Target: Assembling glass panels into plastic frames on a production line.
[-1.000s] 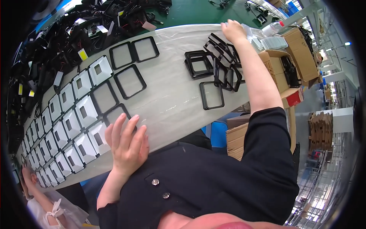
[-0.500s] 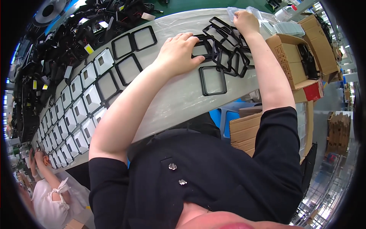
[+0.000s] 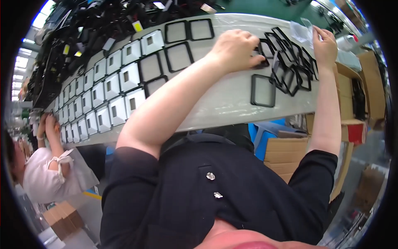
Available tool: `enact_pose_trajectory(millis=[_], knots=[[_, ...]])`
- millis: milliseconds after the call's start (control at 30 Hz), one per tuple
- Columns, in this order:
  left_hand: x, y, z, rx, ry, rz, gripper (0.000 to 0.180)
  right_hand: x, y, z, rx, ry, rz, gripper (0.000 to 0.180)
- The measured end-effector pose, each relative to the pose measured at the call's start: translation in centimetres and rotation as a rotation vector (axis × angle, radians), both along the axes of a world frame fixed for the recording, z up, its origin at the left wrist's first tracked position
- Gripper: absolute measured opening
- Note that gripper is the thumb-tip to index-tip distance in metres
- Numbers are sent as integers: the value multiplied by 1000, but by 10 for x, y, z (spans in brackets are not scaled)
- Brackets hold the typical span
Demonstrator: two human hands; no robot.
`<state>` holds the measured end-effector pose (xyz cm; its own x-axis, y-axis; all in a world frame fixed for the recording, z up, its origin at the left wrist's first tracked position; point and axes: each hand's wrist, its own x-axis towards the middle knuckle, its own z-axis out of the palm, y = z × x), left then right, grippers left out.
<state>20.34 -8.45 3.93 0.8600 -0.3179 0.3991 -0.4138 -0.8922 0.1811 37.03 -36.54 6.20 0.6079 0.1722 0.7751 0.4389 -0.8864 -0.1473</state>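
My left hand (image 3: 237, 50) is over the table, its thumb and fingers curled round the edge of a black rectangular frame (image 3: 263, 63) at the side of a loose pile. Several more black frames (image 3: 286, 76) lie tangled there, between my two hands. A single black frame (image 3: 263, 104) rests flat in front of the pile. At the far right my raised right hand (image 3: 326, 46) pinches a thin clear plastic piece (image 3: 307, 25). Other clear plastic pieces (image 3: 297, 32) lie beside it on the table.
Rows of black frames with white inserts (image 3: 129, 77) cover the table's left side, with unfilled frames (image 3: 179, 57) at their near end. Dark parts and cables (image 3: 83, 41) crowd beyond. An open cardboard box (image 3: 347, 89) stands right. A co-worker (image 3: 58, 174) works at far left.
The view has turned, so the table sits farther right. My right hand has come up from the plastic pieces with one pinched in it. My left hand stays at the frame pile.
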Motion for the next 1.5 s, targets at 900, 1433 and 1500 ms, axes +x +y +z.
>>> enact_pose_trajectory(millis=[900,1433,1500], knots=[[-199,90,-7,-255,349,29,102,-266,147,-50,-173,378,1110,36],[-203,75,5,-516,80,32,132,-276,178,-16,1019,1527,897,55],[-205,72,14,-492,68,46,134,-278,179,-14,1033,1530,901,55]])
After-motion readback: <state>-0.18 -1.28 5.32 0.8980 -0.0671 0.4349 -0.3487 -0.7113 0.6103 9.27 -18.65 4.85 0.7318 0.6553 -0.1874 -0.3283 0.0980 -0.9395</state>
